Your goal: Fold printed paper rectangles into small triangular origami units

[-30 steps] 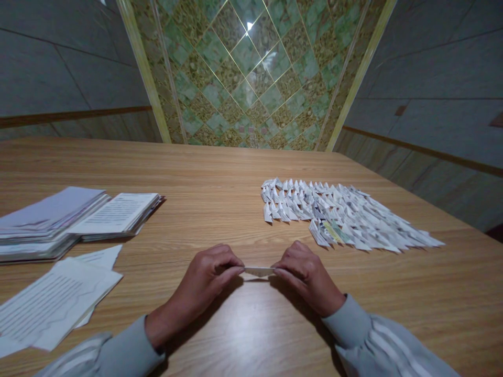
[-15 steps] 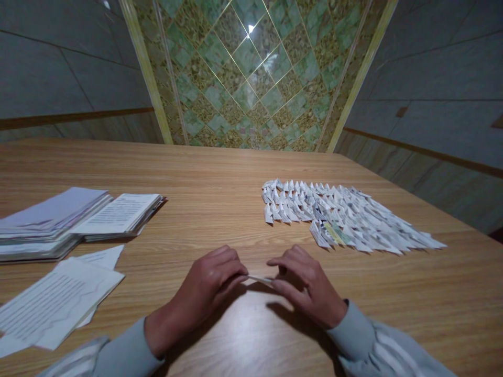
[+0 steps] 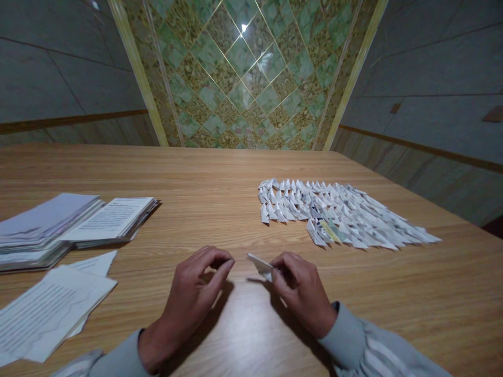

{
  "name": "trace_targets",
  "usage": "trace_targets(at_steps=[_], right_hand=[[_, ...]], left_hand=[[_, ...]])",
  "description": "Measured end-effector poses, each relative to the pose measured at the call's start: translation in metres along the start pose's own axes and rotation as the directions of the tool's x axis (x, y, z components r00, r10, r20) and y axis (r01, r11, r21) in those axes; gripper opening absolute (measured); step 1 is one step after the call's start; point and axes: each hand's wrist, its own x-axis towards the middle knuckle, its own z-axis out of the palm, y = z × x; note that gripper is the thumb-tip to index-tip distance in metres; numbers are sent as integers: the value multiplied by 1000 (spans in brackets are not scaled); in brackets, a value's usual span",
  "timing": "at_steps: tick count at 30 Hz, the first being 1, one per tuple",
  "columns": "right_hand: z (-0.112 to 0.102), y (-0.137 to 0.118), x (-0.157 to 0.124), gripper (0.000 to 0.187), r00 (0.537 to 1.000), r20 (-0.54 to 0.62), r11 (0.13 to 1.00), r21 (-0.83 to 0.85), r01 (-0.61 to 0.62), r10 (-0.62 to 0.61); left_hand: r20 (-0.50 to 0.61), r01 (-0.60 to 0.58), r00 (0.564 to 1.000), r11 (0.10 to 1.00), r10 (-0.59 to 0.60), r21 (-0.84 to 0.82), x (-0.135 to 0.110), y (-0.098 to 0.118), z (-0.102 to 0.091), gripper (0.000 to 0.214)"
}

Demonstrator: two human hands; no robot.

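Observation:
My right hand (image 3: pixel 302 289) pinches a small folded piece of paper (image 3: pixel 260 265) between thumb and fingers. The paper is white with faint print, and its free end points left and slightly up, just above the table. To its left, apart from the paper, my left hand (image 3: pixel 202 293) has its thumb and fingertips brought together with nothing visible in them. Beyond my right hand stand several rows of small pointed folded-paper pieces (image 3: pixel 353 220), mostly white, one with yellow and green on it.
On the left of the wooden table (image 3: pixel 204 199) lie a thick stack of papers (image 3: pixel 51 217) and a smaller stack of printed sheets (image 3: pixel 113 220). Loose printed sheets (image 3: pixel 55 309) overlap nearer to me. A tiled wall (image 3: pixel 243 78) rises behind the table.
My left hand has let go of the folded paper and moved left. The paper, earlier held edge-on between both hands, now tilts up in my right hand alone. The view has shifted slightly.

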Motion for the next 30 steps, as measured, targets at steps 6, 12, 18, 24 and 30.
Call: trace_targets(at_steps=[6, 12, 18, 24, 30], right_hand=[[7, -2, -3, 10, 999, 23, 999, 41, -26, 25], [12, -8, -8, 24, 980, 191, 992, 119, 39, -61], [10, -11, -8, 28, 962, 259, 976, 214, 33, -89], [8, -7, -8, 23, 957, 277, 969, 247, 11, -81], [7, -8, -7, 22, 954, 297, 954, 294, -58, -34]], left_hand=[[372, 274, 914, 924, -163, -267, -14, 18, 22, 19], [428, 473, 865, 711, -262, -521, -17, 15, 30, 23], [397, 486, 871, 621, -289, -615, -17, 8, 33, 17], [397, 493, 869, 590, -295, -640, -17, 10, 32, 18], [394, 490, 871, 587, -294, -645, -16, 9, 31, 15]])
